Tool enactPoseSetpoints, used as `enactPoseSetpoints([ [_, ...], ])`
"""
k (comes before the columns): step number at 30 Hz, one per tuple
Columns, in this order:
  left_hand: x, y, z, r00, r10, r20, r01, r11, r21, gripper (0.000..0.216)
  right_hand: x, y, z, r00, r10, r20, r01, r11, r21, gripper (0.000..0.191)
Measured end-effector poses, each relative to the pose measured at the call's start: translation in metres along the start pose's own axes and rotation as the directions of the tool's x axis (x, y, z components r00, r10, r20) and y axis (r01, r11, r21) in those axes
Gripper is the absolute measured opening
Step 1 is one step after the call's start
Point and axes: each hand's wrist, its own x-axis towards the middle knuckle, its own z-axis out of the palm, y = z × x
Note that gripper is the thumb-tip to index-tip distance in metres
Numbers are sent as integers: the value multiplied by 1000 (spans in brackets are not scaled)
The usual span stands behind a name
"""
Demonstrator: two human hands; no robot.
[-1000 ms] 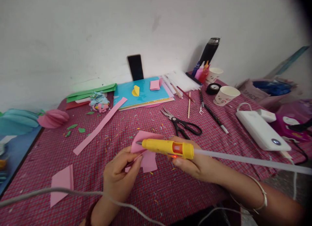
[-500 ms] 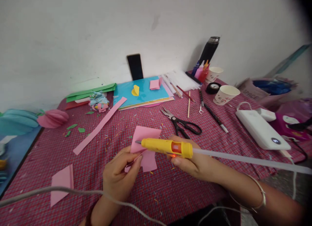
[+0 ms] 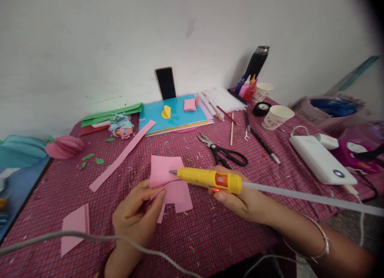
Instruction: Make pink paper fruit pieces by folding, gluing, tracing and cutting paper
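left hand (image 3: 136, 214): thumb and fingers pinched together | right hand (image 3: 240, 198): fingers curled tight, just right of left hand | forearms: both angled inward

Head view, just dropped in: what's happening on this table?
A person works at a table with a red checked tablecloth. Their right hand grips a yellow glue gun, with a glue stick trailing from its back. The nozzle is aimed at a folded pink paper, which the left hand pinches by its lower edge. Black scissors lie beyond the hands, and a loose pink strip lies nearby.
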Motion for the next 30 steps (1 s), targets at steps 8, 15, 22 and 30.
enactPoseSetpoints([
  [8,1,-5,1,1000,23,20,-24,999,34,16,-1,-1,-1,999,-36,-32,36,999,-7,33],
  [15,2,-2,4,980,162,114,-176,977,123,18,3,-8,1,999,-39,-1,39,999,-8,30],
  [22,4,2,6,960,254,116,-270,951,149,15,3,-10,1,1000,13,17,-13,1000,2,30],
  [30,5,3,6,961,257,103,-271,948,166,15,3,-10,1,1000,-25,9,25,999,23,25],
])
